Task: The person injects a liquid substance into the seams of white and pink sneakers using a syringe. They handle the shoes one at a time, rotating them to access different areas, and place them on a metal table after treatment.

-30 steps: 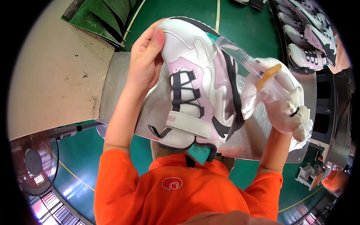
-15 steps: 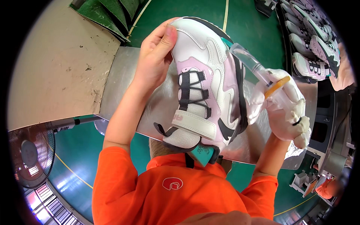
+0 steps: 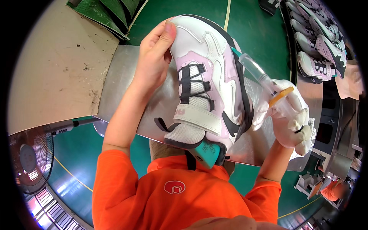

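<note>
A white and pale-pink sneaker (image 3: 197, 90) with black laces and a strap is held up over the metal bench, toe pointing away. Inside its collar sits a green shoe last (image 3: 209, 152). Bare, my left hand (image 3: 155, 53) grips the toe from the left, thumb on the upper. My right hand (image 3: 287, 111), in a white glove, closes round a clear syringe (image 3: 255, 69) with a yellowish band. The syringe's green tip meets the shoe's right side near the sole edge by the toe; exact contact is hard to tell.
A shiny metal bench (image 3: 122, 82) lies under the shoe. At the far right, several similar sneakers (image 3: 316, 63) stand on a rack. A tan board (image 3: 61, 73) rises on the left, with green flaps (image 3: 107, 17) behind it. A fan (image 3: 32, 159) stands lower left.
The shoe and both hands have shifted slightly left in view. The syringe tip has moved a little down along the shoe's right edge, toward me.
</note>
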A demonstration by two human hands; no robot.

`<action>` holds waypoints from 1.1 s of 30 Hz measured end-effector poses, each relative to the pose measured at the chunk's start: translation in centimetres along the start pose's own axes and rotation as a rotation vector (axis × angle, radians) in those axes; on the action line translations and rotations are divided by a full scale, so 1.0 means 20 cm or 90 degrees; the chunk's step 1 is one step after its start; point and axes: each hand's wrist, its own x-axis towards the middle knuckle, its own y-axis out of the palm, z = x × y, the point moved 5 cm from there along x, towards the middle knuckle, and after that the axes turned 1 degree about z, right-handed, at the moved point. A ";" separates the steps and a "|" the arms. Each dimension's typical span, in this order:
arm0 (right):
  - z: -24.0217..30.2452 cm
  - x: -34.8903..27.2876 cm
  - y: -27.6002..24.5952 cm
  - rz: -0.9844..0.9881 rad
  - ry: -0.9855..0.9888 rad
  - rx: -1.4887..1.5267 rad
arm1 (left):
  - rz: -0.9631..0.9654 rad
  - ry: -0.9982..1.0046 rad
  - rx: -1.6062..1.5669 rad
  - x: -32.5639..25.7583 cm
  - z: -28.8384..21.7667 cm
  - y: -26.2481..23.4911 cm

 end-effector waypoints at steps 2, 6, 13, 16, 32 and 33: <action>0.00 -0.01 0.00 -0.021 0.022 -0.021 | -0.004 -0.008 0.013 0.00 0.01 -0.02; 0.01 -0.08 -0.02 -0.109 0.148 -0.127 | -0.016 -0.015 -0.003 0.00 -0.01 0.03; -0.03 -0.13 -0.07 -0.087 0.139 -0.129 | -0.024 -0.031 -0.011 -0.01 0.00 0.03; -0.08 -0.16 -0.08 -0.073 0.027 -0.032 | -0.028 -0.038 -0.014 -0.01 0.00 0.03; -0.07 -0.24 -0.11 -0.097 -0.106 -0.107 | -0.046 0.042 -0.057 -0.03 -0.02 0.05; -0.07 -0.24 -0.12 -0.090 -0.130 -0.136 | -0.056 0.055 -0.047 -0.05 -0.04 0.05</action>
